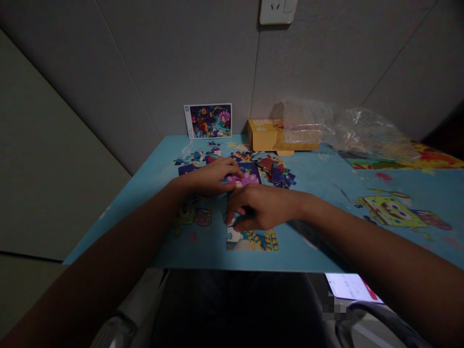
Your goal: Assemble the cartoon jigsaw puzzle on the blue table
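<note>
A partly joined jigsaw puzzle (253, 240) lies on the blue table, with yellow plants and white shapes at its near edge and a pink, many-eyed figure farther up. My left hand (213, 176) rests over its upper left part, palm down, fingers loosely stretched beside the pink figure. Nearer to me, my right hand (259, 205) bends over the right and middle of the puzzle. Its thumb and forefinger come close together at a whitish puzzle piece (234, 235) on the left edge; my hand hides much of the picture there.
Loose puzzle pieces (281, 175) lie behind my hands. A picture card (210, 121) leans on the wall. Beside it sit a yellow box (266, 137) and a clear plastic bag (369, 133). A lit phone (351, 286) lies below the table's front edge, right.
</note>
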The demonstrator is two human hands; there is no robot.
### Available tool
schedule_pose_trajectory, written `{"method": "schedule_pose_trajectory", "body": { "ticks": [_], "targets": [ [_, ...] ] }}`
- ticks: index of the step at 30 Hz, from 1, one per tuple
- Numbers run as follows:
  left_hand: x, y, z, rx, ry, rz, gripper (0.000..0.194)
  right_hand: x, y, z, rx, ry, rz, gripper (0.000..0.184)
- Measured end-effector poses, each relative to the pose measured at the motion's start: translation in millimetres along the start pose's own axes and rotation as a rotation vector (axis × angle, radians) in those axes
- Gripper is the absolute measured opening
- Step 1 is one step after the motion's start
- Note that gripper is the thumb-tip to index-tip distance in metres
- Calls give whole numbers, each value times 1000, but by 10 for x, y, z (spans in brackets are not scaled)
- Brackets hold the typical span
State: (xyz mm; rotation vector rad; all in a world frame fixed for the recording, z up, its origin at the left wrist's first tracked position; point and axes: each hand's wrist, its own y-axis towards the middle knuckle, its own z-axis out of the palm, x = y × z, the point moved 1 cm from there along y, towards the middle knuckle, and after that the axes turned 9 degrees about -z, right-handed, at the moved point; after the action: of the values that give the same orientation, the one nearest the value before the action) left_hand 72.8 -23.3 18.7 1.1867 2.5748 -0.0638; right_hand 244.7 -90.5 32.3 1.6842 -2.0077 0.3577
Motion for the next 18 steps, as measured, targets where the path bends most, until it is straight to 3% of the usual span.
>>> {"method": "schedule_pose_trajectory", "body": {
  "ticks": [6, 11, 13, 16, 18],
  "targets": [
    [1, -10, 4, -9, -3, -17, 31, -54, -8, 9, -52, 7, 9, 23],
    [30, -9, 22, -50, -36, -5, 30, -146, -42, -61, -157, -123, 149, 24],
    [55, -2, 26, -51, -35, -33, 27, -218, -87, -135, -303, -282, 299, 23],
    [116, 3, 17, -169, 27, -145, 29, -344, -203, -273, -613, -525, 602, 23],
    [168, -3, 16, -240, 99, -239, 31, -427, -277, -334, -696, -586, 686, 27]
  ]
}}
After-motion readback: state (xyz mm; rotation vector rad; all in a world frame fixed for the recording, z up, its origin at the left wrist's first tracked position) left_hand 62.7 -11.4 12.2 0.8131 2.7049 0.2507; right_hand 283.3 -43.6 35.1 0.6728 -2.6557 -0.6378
